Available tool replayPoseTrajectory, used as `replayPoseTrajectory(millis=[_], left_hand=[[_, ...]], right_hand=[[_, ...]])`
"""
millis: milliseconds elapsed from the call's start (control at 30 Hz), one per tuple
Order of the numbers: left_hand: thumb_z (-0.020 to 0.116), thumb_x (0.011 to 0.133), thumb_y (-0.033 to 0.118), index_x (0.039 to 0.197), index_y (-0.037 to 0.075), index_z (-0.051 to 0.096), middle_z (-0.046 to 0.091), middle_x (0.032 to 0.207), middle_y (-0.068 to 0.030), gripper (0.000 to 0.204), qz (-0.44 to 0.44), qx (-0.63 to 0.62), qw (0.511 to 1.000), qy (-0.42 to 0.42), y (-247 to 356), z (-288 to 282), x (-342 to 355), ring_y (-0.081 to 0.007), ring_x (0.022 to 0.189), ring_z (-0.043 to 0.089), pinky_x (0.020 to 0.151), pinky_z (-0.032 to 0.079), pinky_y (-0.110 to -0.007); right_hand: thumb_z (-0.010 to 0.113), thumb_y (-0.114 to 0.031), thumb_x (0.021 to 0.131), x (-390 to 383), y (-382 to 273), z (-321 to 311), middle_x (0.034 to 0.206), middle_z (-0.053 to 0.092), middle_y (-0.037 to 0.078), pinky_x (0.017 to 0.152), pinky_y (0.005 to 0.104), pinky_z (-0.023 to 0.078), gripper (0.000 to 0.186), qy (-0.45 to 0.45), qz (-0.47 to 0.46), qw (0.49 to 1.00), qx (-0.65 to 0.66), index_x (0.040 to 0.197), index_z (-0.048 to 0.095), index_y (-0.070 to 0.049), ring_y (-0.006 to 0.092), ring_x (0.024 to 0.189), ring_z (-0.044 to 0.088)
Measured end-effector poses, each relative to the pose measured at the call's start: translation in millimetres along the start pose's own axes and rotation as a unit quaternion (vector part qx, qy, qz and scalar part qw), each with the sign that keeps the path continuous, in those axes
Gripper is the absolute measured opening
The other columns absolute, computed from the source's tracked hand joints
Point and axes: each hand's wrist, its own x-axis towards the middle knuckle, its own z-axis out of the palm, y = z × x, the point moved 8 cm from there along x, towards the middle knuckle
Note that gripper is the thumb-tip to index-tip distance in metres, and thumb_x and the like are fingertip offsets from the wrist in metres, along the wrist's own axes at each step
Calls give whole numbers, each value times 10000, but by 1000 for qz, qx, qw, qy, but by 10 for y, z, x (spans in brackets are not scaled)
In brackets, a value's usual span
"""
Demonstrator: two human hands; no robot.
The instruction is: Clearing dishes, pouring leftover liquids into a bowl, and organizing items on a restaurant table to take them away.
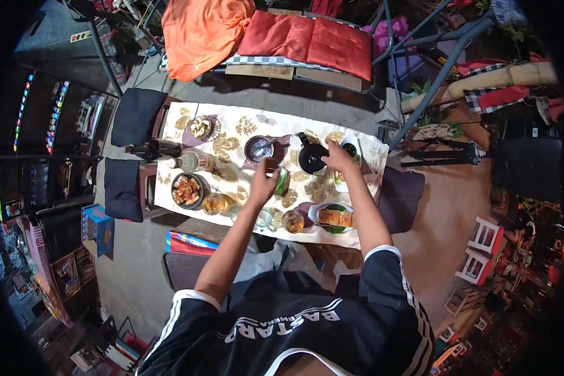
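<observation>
A black pot with a handle at its far left side stands on the patterned tablecloth. Its right side is gripped by my right hand, whose fingertips bend around the edge. My left hand hovers with curled fingers just in front of a dark patterned bowl; whatever it may hold cannot be made out. Beside that hand lies something green, partly covered by it. Past my right hand a white oval dish holds food and a small dark bowl.
Leftward on the table are a glass bottle, a black bowl of food and a food bowl. Along the near edge stand amber-filled glasses and a plate of browned food. Dark-cushioned chairs and a red-cushioned bench surround it.
</observation>
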Motion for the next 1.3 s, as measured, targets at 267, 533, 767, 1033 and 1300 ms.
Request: replayPoseTrajectory(millis=[267, 533, 767, 1033, 1300], left_hand=[[709, 846, 279, 1335, -49, 422, 628, 1171, -240, 655, -166, 106, 976, -91, -1032, 1025, 370, -290, 1014, 636, 840, 510, -372], [682, 878, 170, 1389, -53, 375, 609, 1193, -185, 636, -206, -44, 969, -130, -1489, 1596, 364, -220, 998, 631, 832, 496, -311], [699, 812, 127, 1335, -62, 464, 570, 1246, -269, 603, -98, -34, 993, -61, -1512, 1399, 629, -361, 1124, 590, 947, 470, -398], [678, 831, 63, 1282, -41, 504, 594, 1228, -233, 495, -26, 110, 990, -88, -1186, 1047, 654, -347, 1135, 596, 944, 472, -385], [713, 792, 110, 1302, -32, 474, 564, 1271, -257, 581, -86, 104, 982, -129, -1276, 1040, 603, -371, 1099, 604, 929, 484, -410]], right_hand=[[745, -182, 791, 507, 378, 418, 1388, 498, 228, 1054, 358, 402, 786, -110, 4, 992, 64, 1457, 348, -51, 321, 1267, 512], [705, -126, 828, 417, 688, 533, 1266, 605, 193, 992, 359, 442, 569, -34, 48, 992, 112, 1364, 516, -111, 300, 1161, 593], [757, -200, 806, 362, 920, 838, 1068, 665, 205, 743, 397, 559, 575, 49, 98, 979, 174, 1293, 508, -22, 277, 1051, 648], [718, -224, 842, -4, 523, 923, 910, 678, 170, 611, 379, 539, 385, -153, 101, 975, 126, 1080, 542, 22, 256, 851, 679], [604, -128, 837, 20, -35, -14, 1148, 610, 234, 913, 451, 483, 391, 68, -116, 990, 34, 1203, 513, -26, 397, 1096, 581]])
